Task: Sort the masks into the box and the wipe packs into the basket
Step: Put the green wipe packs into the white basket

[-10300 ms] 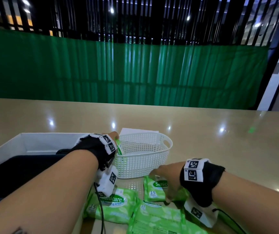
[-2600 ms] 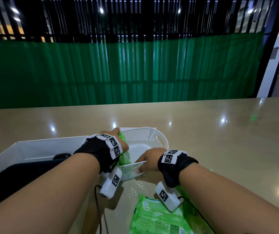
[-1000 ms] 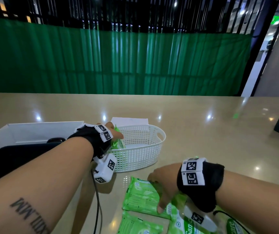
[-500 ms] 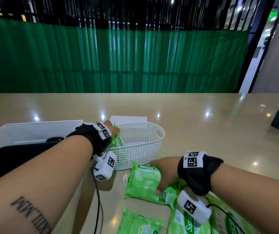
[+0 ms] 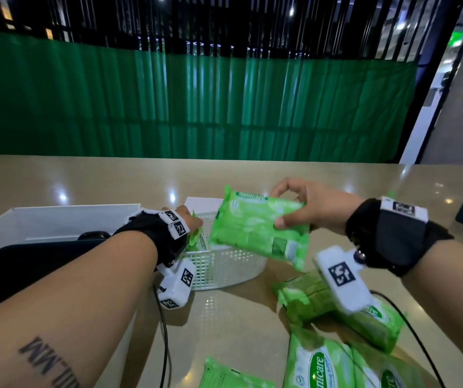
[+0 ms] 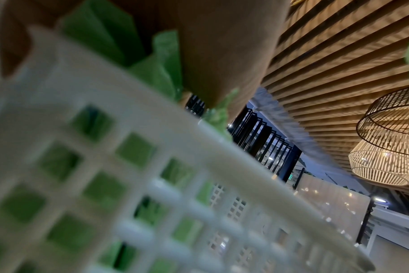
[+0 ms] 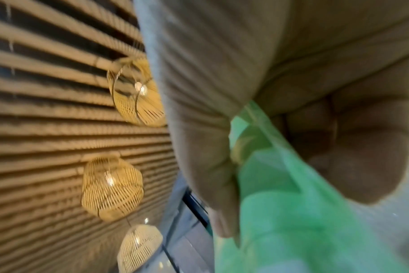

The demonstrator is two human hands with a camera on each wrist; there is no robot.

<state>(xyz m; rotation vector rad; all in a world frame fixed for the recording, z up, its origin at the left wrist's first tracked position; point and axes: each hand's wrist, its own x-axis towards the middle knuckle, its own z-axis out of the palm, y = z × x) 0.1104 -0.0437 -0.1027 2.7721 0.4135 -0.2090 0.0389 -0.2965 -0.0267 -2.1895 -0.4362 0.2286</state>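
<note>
Now the right hand (image 5: 312, 208) pinched a wipe pack (image 5: 255, 229) by its end — long axis running away from the grip toward the basket (image 5: 224, 271), which sat just below. Left hand (image 5: 181, 222), nearer, gripped packs standing inside — room remained beside them, I judged.

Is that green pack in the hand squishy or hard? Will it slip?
Probably squishy: the wipe pack bends and sags where the right hand pinches one end. Its glossy wrapper may be a bit slippery, though the pinch seems to hold. It looks light, since thumb and fingers alone carry it over the basket.
</note>
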